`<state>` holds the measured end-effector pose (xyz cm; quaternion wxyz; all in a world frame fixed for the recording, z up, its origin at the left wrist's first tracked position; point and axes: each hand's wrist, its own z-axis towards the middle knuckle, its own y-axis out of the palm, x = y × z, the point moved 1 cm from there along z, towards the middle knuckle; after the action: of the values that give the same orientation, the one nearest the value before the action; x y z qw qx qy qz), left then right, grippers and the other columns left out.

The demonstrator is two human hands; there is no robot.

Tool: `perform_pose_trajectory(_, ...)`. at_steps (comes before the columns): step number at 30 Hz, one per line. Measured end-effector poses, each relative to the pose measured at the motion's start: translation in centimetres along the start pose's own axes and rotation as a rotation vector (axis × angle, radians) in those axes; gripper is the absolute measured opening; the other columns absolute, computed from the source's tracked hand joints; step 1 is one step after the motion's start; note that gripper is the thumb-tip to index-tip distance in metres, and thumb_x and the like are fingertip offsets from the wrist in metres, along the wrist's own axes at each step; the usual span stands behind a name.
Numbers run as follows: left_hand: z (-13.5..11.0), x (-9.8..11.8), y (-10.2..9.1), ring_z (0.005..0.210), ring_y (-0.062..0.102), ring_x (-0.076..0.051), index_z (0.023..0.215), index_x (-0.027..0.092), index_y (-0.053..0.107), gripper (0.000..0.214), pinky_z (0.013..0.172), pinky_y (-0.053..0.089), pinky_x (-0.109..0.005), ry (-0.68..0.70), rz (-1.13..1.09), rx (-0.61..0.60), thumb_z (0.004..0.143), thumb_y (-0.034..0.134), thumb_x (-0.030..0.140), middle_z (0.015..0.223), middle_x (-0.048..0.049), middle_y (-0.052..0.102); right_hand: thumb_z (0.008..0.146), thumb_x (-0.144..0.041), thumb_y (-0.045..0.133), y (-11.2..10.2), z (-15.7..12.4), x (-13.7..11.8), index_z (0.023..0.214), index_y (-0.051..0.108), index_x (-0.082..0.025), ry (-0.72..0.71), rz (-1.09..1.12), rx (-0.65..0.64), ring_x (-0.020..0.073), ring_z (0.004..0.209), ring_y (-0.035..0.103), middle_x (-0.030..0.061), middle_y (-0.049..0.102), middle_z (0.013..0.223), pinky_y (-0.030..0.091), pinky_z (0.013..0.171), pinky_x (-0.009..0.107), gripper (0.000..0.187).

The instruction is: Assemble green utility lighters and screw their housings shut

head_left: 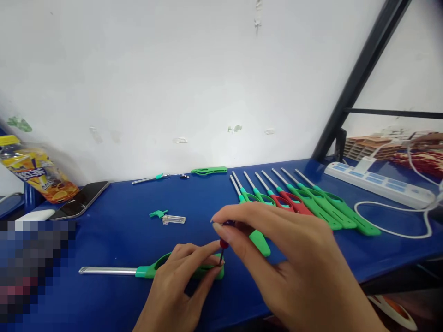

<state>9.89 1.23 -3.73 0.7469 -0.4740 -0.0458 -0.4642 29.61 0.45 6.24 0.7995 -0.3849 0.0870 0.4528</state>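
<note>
A green long-nosed lighter (145, 270) lies on the blue table (114, 240), its metal tube pointing left. My left hand (176, 290) is closed on the lighter's green handle, pressing it to the table. My right hand (290, 263) pinches a small screwdriver (222, 249) with a red and dark handle; the tip stands upright on the handle's right end. Small loose parts, a teal trigger piece (158, 213) and a clear plastic piece (174, 219), lie behind the hands.
Several green and red lighters (304, 203) lie in a row at the right. A green shell (209, 170) and a metal tube (152, 178) rest by the wall. A phone (81, 199), a yellow bottle (38, 174) and a white power strip (377, 183) with cable are also here.
</note>
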Motion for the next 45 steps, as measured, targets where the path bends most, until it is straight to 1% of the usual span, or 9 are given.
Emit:
perform_pose_trajectory(8, -0.3, -0.4, 0.7, 0.09, 0.082, -0.017, 0.147, 0.039, 0.054, 0.05, 0.08, 0.067, -0.027, -0.074, -0.062, 0.023, 0.102, 0.066, 0.02, 0.106, 0.0056, 0.084, 0.1, -0.02, 0.069, -0.3, -0.2, 0.5, 0.1, 0.071, -0.03, 0.018, -0.043, 0.012, 0.0107, 0.075, 0.076, -0.0093, 0.08, 0.091, 0.049, 0.056, 0.019, 0.01)
perform_pose_trajectory(12, -0.2, -0.4, 1.0, 0.089, 0.082, -0.018, 0.147, 0.037, 0.053, 0.05, 0.082, 0.068, -0.029, -0.05, -0.06, 0.048, 0.102, 0.065, 0.019, 0.103, 0.0042, 0.084, 0.099, -0.019, 0.07, -0.1, 0.0, 0.4, 0.098, 0.071, -0.03, 0.035, -0.06, -0.012, 0.0112, 0.07, 0.074, -0.0108, 0.078, 0.086, 0.049, 0.059, 0.023, 0.012)
perform_pose_trajectory(18, 0.4, 0.1, 1.1, 0.086, 0.082, -0.016, 0.139, 0.035, 0.057, 0.045, 0.08, 0.067, -0.024, -0.067, -0.079, 0.075, 0.099, 0.062, 0.015, 0.096, 0.007, 0.083, 0.099, -0.017, 0.07, 0.2, 0.0, 0.5, 0.097, 0.069, -0.031, 0.077, -0.028, -0.073, 0.0091, 0.07, 0.072, -0.0132, 0.076, 0.084, 0.048, 0.061, 0.023, 0.015)
perform_pose_trajectory(22, 0.4, 0.4, 1.2, 0.086, 0.081, -0.015, 0.135, 0.035, 0.06, 0.039, 0.078, 0.065, -0.022, -0.005, 0.013, 0.095, 0.101, 0.06, 0.014, 0.097, 0.0057, 0.082, 0.099, -0.019, 0.07, 0.4, 0.0, 0.5, 0.098, 0.069, -0.031, 0.083, -0.013, -0.074, 0.0101, 0.071, 0.072, -0.0124, 0.076, 0.085, 0.049, 0.063, 0.024, 0.013)
perform_pose_trajectory(26, 0.3, 0.5, 1.4, 0.088, 0.08, -0.015, 0.141, 0.032, 0.058, 0.04, 0.081, 0.064, -0.022, 0.075, 0.083, 0.13, 0.104, 0.056, 0.014, 0.099, 0.0026, 0.082, 0.1, -0.019, 0.069, 0.6, 0.1, 0.5, 0.098, 0.071, -0.031, 0.087, -0.03, -0.049, 0.0115, 0.071, 0.072, -0.0101, 0.077, 0.087, 0.048, 0.06, 0.025, 0.012)
perform_pose_trajectory(34, 0.5, 0.5, 1.3, 0.085, 0.077, -0.014, 0.143, 0.029, 0.057, 0.039, 0.079, 0.063, -0.021, 0.096, 0.085, 0.069, 0.107, 0.054, 0.014, 0.099, 0.0007, 0.079, 0.102, -0.016, 0.066, 0.4, 0.2, 0.9, 0.097, 0.07, -0.028, 0.094, -0.09, -0.058, 0.0135, 0.07, 0.072, -0.0072, 0.076, 0.085, 0.047, 0.06, 0.027, 0.013)
perform_pose_trajectory(40, 0.3, 0.3, 1.5, 0.087, 0.076, -0.017, 0.138, 0.028, 0.057, 0.037, 0.079, 0.064, -0.026, 0.077, 0.087, 0.085, 0.105, 0.056, 0.012, 0.101, -0.0004, 0.078, 0.102, -0.019, 0.067, 0.9, 0.0, 1.1, 0.098, 0.072, -0.03, 0.111, -0.067, -0.099, 0.0161, 0.078, 0.074, -0.0063, 0.077, 0.089, 0.051, 0.071, 0.028, 0.012)
perform_pose_trajectory(42, 0.1, 0.2, 1.3, 0.093, 0.075, -0.02, 0.137, 0.027, 0.059, 0.036, 0.084, 0.064, -0.033, 0.046, 0.108, 0.038, 0.103, 0.058, 0.014, 0.106, -0.0026, 0.078, 0.103, -0.021, 0.066, 1.0, 0.1, 1.2, 0.098, 0.072, -0.031, 0.126, -0.054, -0.111, 0.0154, 0.075, 0.072, -0.0065, 0.075, 0.087, 0.05, 0.072, 0.029, 0.012)
perform_pose_trajectory(45, -0.3, 0.1, 0.8, 0.107, 0.073, -0.028, 0.135, 0.027, 0.064, 0.034, 0.093, 0.063, -0.045, 0.028, 0.197, -0.092, 0.101, 0.066, 0.021, 0.119, -0.0068, 0.076, 0.105, -0.024, 0.064, 1.2, 0.3, 1.5, 0.098, 0.071, -0.03, 0.135, -0.055, -0.135, 0.0144, 0.069, 0.069, -0.0064, 0.072, 0.083, 0.047, 0.068, 0.029, 0.012)
